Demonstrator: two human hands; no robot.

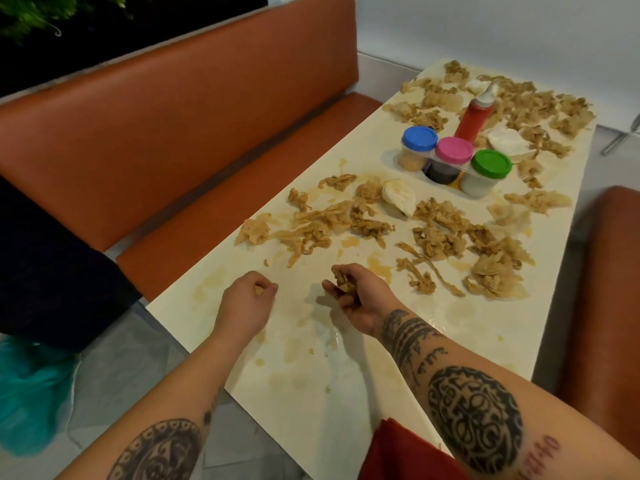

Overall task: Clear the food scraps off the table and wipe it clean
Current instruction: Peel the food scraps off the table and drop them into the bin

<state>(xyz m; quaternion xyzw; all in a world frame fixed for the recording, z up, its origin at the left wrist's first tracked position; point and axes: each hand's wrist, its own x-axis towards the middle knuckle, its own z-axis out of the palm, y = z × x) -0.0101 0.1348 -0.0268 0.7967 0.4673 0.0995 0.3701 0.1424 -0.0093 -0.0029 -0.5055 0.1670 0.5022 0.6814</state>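
Brown food scraps (pixel 349 220) lie in clumps across the middle and far end of the cream table (pixel 304 403), with pale flatbread pieces (pixel 400 199) among them. My left hand (pixel 247 301) pinches a small bit of scrap near the table's left edge. My right hand (pixel 353 294) is turned palm up and grips a clump of scraps. Greasy brown smears stain the table around and below both hands.
A condiment rack holds jars with a blue lid (pixel 419 138), a pink lid (pixel 453 150) and a green lid (pixel 492 164), beside a red sauce bottle (pixel 475 114). Orange benches (pixel 166 140) flank the table. A red cloth (pixel 398 452) lies at the near edge. A teal bag (pixel 31 393) sits on the floor.
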